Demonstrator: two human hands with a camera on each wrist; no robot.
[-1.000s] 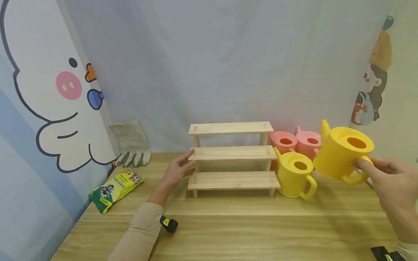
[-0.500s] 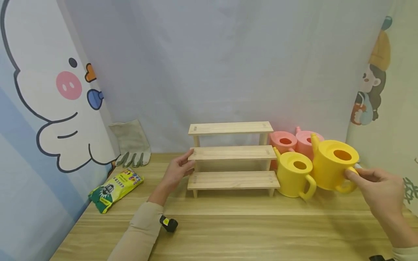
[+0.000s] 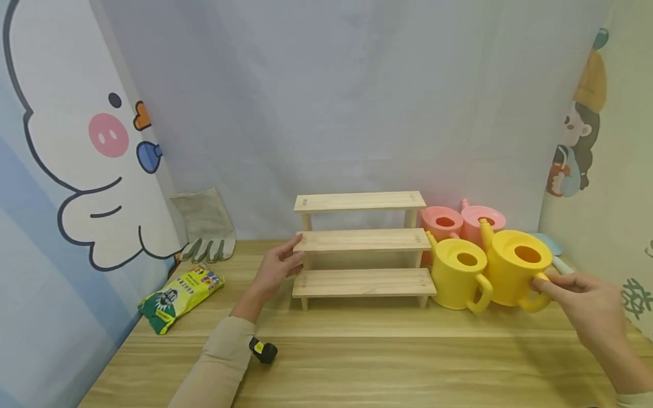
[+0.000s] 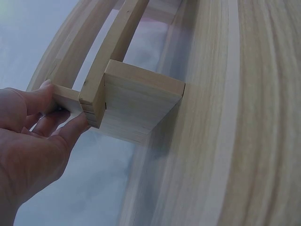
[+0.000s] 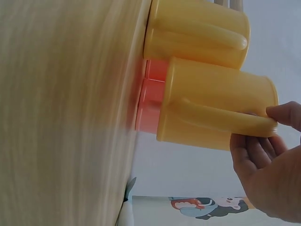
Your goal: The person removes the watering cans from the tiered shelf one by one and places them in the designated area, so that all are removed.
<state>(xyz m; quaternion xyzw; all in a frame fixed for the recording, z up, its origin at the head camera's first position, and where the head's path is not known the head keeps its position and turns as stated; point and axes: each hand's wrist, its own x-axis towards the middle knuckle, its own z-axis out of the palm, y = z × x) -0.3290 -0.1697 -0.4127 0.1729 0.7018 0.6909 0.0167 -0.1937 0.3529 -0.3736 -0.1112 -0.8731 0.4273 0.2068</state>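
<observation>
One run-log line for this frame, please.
left hand: grips wooden shelf | right hand: holds yellow watering can by handle | beside second yellow can

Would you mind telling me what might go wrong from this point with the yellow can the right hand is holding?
1. The right hand pinches the held yellow watering can only at its handle, so the can might tip or swing.
2. It sits right beside the other yellow watering can and in front of the pink watering cans; a nudge could knock them.
3. The left hand grips the wooden stepped shelf at one end only, so a bump might shift it.
</observation>
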